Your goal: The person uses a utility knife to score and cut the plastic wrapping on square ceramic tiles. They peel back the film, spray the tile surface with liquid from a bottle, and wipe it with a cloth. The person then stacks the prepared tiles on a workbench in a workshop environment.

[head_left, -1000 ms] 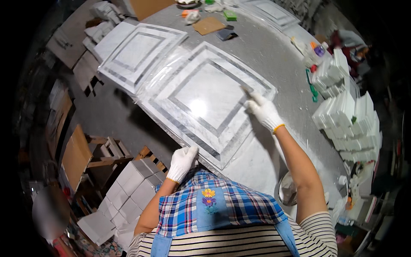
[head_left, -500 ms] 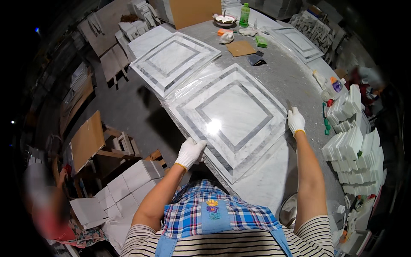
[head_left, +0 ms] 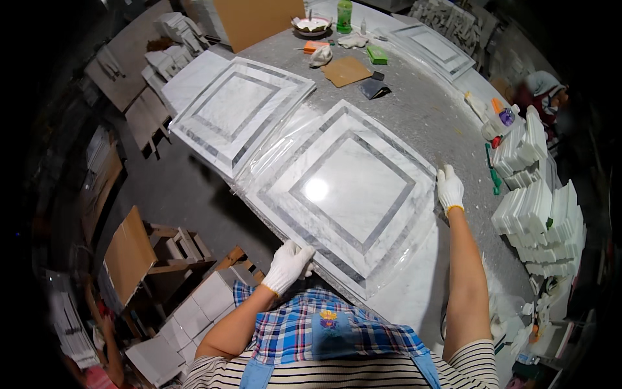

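A square white marble panel (head_left: pixel 350 194) with two grey inlaid frames lies flat in front of me, a bright reflection on its middle. My left hand (head_left: pixel 289 266), in a white knit glove, grips its near-left edge, thumb on top and fingers curled underneath. At the right edge, my gloved right hand (head_left: pixel 450 188) closes on the panel's rim; some fingertips are hidden. Clear plastic film (head_left: pixel 275 152) shows along the panel's sides. A second panel of like pattern (head_left: pixel 236 113) lies beyond it to the left. Plain white marble (head_left: pixel 408 285) lies beneath the near right side.
Cardboard (head_left: pixel 346 71), a dark folded sheet (head_left: pixel 374 86), a green box (head_left: pixel 377 54), a bowl (head_left: pixel 311 26) and a green bottle (head_left: pixel 344 16) sit on the grey table (head_left: pixel 427 117). White tile stacks (head_left: pixel 541 214) stand right. Other people are at the right edge and lower left.
The whole view has shifted, moving the far panel and table items leftward in the picture. Both hands stay at the near panel's edges. The panel seems slightly closer to me.
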Available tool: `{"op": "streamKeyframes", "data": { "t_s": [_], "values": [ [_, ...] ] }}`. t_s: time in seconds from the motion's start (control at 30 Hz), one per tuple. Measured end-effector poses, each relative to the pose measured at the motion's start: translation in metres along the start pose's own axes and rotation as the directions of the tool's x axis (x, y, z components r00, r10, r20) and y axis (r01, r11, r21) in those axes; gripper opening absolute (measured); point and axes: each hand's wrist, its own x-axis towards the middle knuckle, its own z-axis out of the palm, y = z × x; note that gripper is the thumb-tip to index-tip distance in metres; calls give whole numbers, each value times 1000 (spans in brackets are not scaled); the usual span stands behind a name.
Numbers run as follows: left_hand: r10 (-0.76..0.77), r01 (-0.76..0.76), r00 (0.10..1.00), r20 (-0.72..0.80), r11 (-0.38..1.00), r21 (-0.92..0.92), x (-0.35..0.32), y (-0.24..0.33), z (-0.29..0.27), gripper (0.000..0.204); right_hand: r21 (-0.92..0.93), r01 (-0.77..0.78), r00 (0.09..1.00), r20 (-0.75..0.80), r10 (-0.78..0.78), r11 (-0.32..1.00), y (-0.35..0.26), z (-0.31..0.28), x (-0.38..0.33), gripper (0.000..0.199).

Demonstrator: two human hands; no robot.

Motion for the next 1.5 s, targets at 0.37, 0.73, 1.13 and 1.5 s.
{"op": "streamKeyframes", "data": {
  "t_s": [0.37, 0.73, 1.13, 1.5],
  "values": [
    [-96, -278, 850, 519, 755, 594, 32, 41, -58, 32, 512, -351, 817, -243, 524, 784, -30, -37, -80, 33],
    [406, -982, 140, 903, -57, 178, 105, 132, 77, 53, 237, -399, 809, -365, 462, 886, -37, -15, -160, 28],
    [440, -903, 33, 897, -372, 215, 194, 156, 266, 82, 383, -350, 817, -321, 479, 855, -8, 13, -168, 30],
    [466, -778, 428, 774, -246, 578, 238, 192, 255, 95, 378, -511, 790, -147, 595, 772, -21, -10, -158, 42]
  ]
}}
